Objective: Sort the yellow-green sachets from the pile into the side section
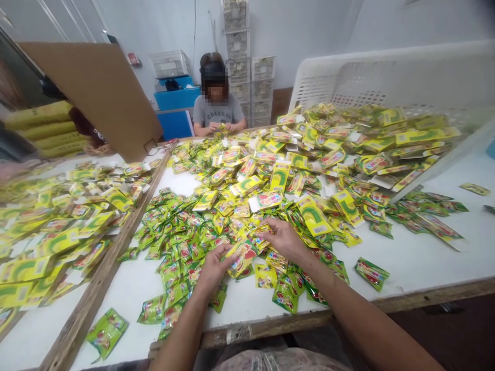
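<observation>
My left hand [214, 267] grips a small yellow-green box [243, 257] with a red fruit picture, thumb on its front. At the box's upper right end, my right hand [285, 240] has its fingers closed in a pinch. A bit of yellow shows at those fingertips, but what they hold is not clear. Green sachets [174, 268] lie in a loose heap left of and below the hands. A yellow sachet [265, 276] rests just beneath the box. Beyond my right hand, flattish yellow boxes [313, 215] are piled up, some with white flaps open.
A white perforated crate [320, 77] lies tipped at the right, spilling boxes. A wooden strip [116, 257] divides the table; more boxes [58, 242] cover its left side. A cardboard sheet [93, 93] stands upright at the left. Opposite sits a person [220, 111] handling small yellow items.
</observation>
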The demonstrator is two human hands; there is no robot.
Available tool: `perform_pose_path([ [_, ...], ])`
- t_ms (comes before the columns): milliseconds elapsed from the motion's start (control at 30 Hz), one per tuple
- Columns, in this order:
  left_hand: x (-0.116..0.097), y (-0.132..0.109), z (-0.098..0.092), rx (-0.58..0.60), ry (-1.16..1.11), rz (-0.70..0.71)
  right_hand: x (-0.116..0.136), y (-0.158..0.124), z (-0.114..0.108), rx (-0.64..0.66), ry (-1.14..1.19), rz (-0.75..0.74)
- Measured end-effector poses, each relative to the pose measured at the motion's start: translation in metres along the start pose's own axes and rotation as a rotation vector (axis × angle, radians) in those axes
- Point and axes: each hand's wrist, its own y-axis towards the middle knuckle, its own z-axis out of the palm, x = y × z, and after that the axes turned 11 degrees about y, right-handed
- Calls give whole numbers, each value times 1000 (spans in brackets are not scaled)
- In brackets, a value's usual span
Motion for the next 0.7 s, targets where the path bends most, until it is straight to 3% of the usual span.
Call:
perform_pose_path([
  [300, 4, -2, 1, 30, -96, -13, -3, -8, 20, -1, -147, -28],
  [433, 7, -2, 0, 9, -73, 7, 0, -13, 18, 31, -157, -13],
  [533, 8, -2, -1, -20, -21, 39, 3, -16, 15, -2, -215, -101],
  [700, 7, -1, -1, -27, 97, 42, 7, -18, 20, 115, -281, -160],
])
